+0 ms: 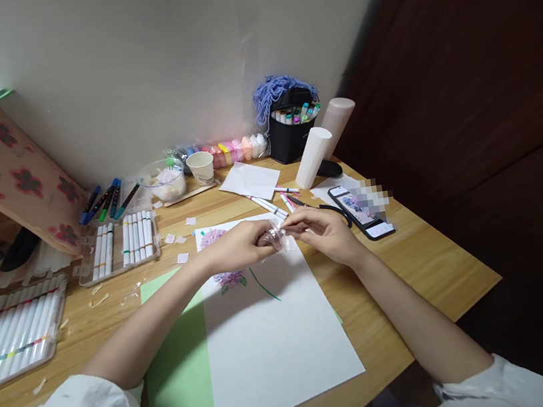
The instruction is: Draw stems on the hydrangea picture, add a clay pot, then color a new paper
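Observation:
Above the upper part of a white sheet (278, 357), my left hand (244, 243) is closed around a small clear plastic piece (275, 235). My right hand (323, 231) meets it from the right, its thumb and fingertips pinched at the edge of the plastic. What exactly the fingertips hold is too small to tell. The sheet bears pink-purple flower clusters (229, 279) and a curved green stem line (266, 286); my left hand and wrist cover part of the flowers. Beneath the sheet, on the left, lies green paper (177, 361).
Marker trays (118, 245) stand at the left. Behind are a paper cup (201, 168), a clear bowl (166, 181), a black marker case (291, 135) and a white bottle (313, 157). A phone (362, 211) and loose pens (268, 205) lie beyond my hands.

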Demonstrator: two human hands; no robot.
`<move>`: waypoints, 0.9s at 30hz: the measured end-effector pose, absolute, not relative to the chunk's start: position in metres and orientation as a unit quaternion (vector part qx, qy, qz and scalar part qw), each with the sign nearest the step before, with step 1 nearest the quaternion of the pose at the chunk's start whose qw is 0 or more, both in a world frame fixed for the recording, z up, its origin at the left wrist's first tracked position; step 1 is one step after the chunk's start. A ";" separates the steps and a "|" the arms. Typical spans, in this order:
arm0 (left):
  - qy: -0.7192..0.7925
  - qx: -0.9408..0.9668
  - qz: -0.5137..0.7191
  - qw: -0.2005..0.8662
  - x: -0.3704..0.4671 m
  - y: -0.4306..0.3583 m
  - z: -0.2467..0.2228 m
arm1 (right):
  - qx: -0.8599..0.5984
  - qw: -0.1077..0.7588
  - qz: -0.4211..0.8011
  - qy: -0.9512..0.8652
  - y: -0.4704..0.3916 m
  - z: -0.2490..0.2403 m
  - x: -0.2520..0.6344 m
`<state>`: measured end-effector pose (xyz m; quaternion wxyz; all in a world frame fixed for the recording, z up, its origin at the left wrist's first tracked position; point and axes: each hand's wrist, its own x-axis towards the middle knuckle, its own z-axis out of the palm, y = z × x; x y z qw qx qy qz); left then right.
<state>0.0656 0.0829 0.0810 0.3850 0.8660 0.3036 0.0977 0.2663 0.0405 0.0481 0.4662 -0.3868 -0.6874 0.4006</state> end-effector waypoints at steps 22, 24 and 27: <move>0.345 0.872 0.062 0.343 0.050 0.084 0.091 | -0.318 0.661 0.482 -0.479 0.055 0.058 0.302; 0.400 0.867 0.068 0.289 0.042 0.096 0.092 | -0.344 0.609 0.539 -0.470 0.060 0.051 0.296; 0.486 0.853 0.077 0.170 0.031 0.122 0.086 | -0.351 0.551 0.602 -0.458 0.065 0.037 0.280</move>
